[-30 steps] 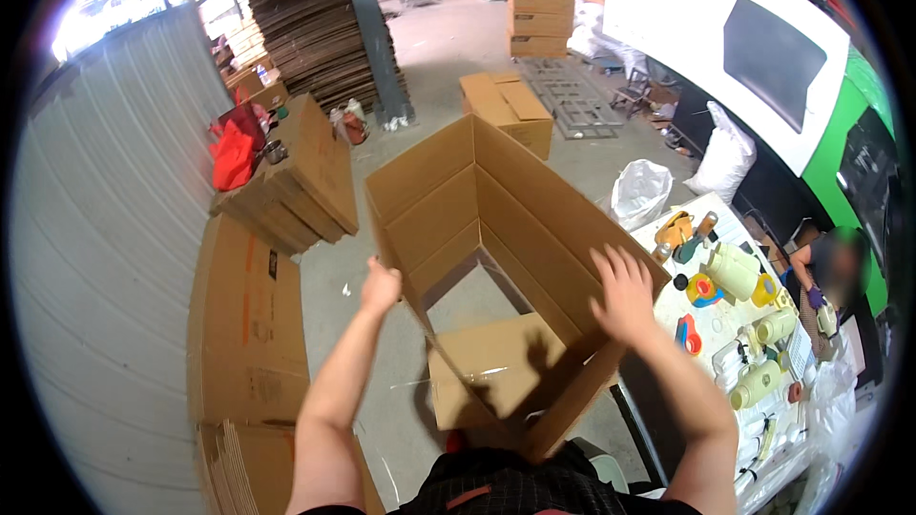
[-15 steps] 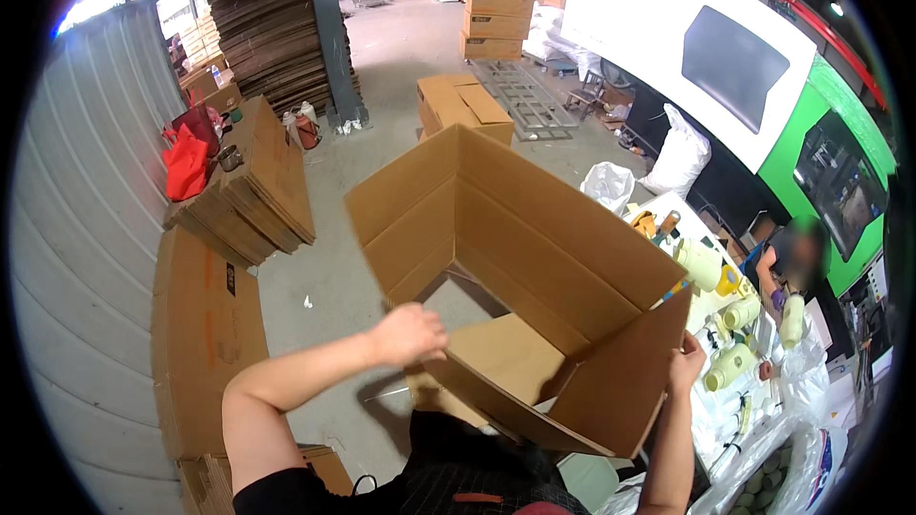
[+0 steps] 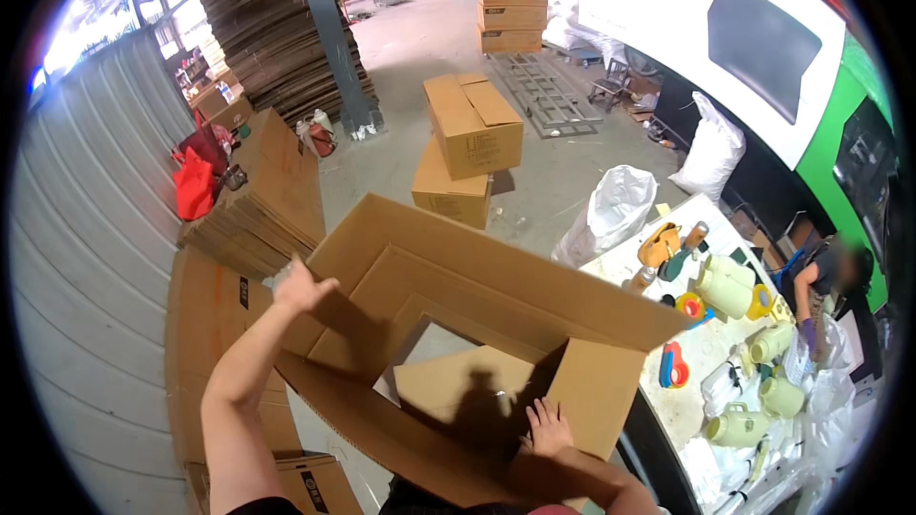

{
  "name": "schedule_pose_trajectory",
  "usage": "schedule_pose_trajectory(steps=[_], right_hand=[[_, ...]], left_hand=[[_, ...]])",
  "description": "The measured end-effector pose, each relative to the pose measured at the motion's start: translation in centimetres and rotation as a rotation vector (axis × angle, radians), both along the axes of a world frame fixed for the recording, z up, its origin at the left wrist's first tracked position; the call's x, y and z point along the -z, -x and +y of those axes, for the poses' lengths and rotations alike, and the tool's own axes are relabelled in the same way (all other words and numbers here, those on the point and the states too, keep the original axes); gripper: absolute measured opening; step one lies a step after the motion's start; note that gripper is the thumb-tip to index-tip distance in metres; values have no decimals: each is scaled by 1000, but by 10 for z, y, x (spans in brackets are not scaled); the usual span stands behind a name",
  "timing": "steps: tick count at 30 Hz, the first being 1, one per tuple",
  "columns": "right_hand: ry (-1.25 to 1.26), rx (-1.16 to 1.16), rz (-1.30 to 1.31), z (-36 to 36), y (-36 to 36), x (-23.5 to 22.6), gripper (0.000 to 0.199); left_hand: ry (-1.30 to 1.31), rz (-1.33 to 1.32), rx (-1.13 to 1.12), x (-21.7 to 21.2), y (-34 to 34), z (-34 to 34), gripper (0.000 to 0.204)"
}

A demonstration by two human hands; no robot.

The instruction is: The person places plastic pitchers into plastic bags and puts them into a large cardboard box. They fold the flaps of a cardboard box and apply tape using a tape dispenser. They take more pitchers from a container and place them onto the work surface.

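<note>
A large brown cardboard box [image 3: 458, 262] stands open in front of me, its long walls running aslant. Through a gap in its bottom, beside a light bottom flap [image 3: 458, 381], the grey floor shows. At the box's left wall, my left hand [image 3: 303, 291] grips the upper edge, thumb on the inner side; its other fingers are partly hidden. My right hand [image 3: 550, 431] lies with fingers spread against the right end panel [image 3: 603, 391], which leans inward. Shadows of my arms and head fall inside the box.
A worktable [image 3: 658, 410] on the right bears pale green jugs [image 3: 737, 426], tape rolls and plastic bags; a co-worker [image 3: 825, 286] sits beyond. Ahead stand two stacked cartons [image 3: 474, 124] and a white sack [image 3: 611, 215]. Flattened cardboard [image 3: 277, 181] lines the left.
The box has tilted and turned, opening toward me. My left hand moved up along its left edge; my right hand went from the outer right edge to inside the right panel.
</note>
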State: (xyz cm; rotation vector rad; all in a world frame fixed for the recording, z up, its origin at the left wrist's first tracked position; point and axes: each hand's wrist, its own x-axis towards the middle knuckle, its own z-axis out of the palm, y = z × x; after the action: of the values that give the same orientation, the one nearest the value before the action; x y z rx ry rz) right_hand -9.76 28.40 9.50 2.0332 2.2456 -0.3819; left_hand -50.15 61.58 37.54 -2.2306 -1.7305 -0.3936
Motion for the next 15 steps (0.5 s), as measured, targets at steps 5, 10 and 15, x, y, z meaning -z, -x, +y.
schedule_pose_trajectory(steps=[5, 10, 15], right_hand=[[-53, 77, 203, 2, 14, 18, 77], [-141, 119, 290, 27, 10, 12, 73], [-397, 210, 589, 38, -13, 7, 77]], left_hand=[[1221, 542, 256, 115, -98, -39, 97], [1276, 390, 329, 153, -88, -59, 84], [834, 195, 1269, 71, -88, -175, 42]])
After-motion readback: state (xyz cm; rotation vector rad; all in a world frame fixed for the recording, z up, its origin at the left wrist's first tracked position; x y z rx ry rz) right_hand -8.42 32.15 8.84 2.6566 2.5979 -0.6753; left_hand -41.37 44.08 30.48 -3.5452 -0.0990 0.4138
